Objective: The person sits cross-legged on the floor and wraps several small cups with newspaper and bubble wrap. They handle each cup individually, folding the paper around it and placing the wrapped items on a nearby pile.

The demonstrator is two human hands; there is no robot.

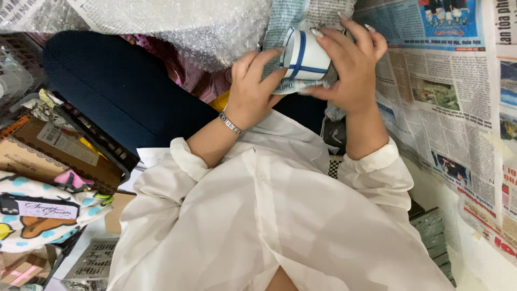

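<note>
She wears a loose white shirt (269, 215) with rolled cuffs, a silver bracelet (230, 123) and long pale nails (316, 33).

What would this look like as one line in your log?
left hand: holds cup's newspaper wrap | right hand: grips white cup with blue stripes | nearby: bubble wrap, newspaper sheets
</note>
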